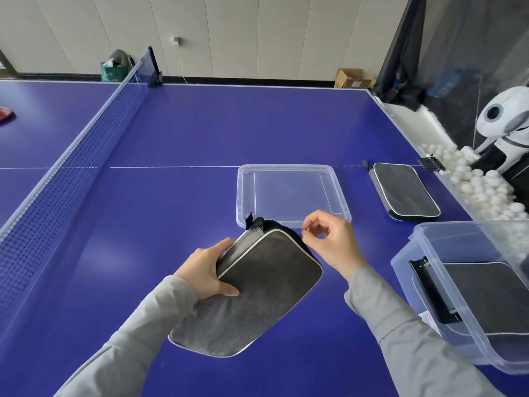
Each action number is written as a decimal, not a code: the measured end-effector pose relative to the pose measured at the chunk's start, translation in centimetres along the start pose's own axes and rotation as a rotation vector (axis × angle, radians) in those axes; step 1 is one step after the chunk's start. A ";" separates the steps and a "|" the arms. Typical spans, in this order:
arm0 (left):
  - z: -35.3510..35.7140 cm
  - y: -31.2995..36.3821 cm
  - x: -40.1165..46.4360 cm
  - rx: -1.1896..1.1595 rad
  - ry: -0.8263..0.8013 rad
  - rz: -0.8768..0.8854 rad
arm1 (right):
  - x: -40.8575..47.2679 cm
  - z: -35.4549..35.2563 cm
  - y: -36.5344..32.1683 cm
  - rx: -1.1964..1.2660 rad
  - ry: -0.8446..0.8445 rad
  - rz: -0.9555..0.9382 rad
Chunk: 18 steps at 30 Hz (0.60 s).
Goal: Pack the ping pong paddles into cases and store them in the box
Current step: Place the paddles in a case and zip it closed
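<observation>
gripping a grey paddle case (252, 290) by its left edge, the left hand (209, 272) has its thumb laid across the top face and its fingers curled under the side. the case is raised off the blue bench (177, 133) and tilted, its black loop end pointing away from the person. the right hand (333, 243) is at the case's far right corner, thumb and forefinger pinched together on a small zipper pull (305, 230), the other fingers loosely curled. both hands are thus clamped on the same case, one on the body, one on the zip. whether the zip is fully run round cannot be told from here.

just beyond the case a clear plastic lid (292, 193) lies flat on the bench. further right a second grey case (403, 190) with pale piping lies flat near the bench's right edge, well apart from the hands. at the near right stands a clear storage box (423, 245), and through its wall a third dark case (483, 296) shows, lying on the bottom.

the net (86, 138) runs across the bench on the left, and beyond it a red paddle (5, 113) peeps in at the frame edge. off the right edge of the bench a heap of white balls (481, 187) fills a trough beside a white ball machine (503, 118). a cardboard carton (352, 78) and a green bag (113, 71) sit on the floor by the far wall.
</observation>
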<state>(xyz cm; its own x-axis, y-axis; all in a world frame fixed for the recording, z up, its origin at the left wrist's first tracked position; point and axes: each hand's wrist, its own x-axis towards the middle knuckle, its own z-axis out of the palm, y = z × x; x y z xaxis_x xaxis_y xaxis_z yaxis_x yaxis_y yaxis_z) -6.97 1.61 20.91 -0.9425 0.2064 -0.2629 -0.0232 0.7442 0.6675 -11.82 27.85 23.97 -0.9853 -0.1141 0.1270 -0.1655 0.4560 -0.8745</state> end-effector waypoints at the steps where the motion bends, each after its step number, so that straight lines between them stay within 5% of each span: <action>1: -0.1 0.2 0.1 0.042 -0.010 0.003 | 0.0 0.2 -0.4 0.000 0.000 -0.021; 13: -0.6 1.4 0.4 0.309 -0.092 0.000 | -0.6 2.5 -2.6 -0.174 -0.052 -0.285; 18: -0.5 0.8 0.3 0.238 -0.075 -0.010 | -0.4 3.0 -2.5 -0.264 -0.076 -0.362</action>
<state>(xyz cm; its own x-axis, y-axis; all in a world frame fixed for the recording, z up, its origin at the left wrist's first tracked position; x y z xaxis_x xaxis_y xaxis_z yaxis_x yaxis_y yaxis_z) -7.48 1.94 21.71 -0.9151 0.2383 -0.3253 0.0555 0.8734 0.4838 -10.93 24.09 24.67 -0.8578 -0.3678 0.3590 -0.5135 0.5831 -0.6296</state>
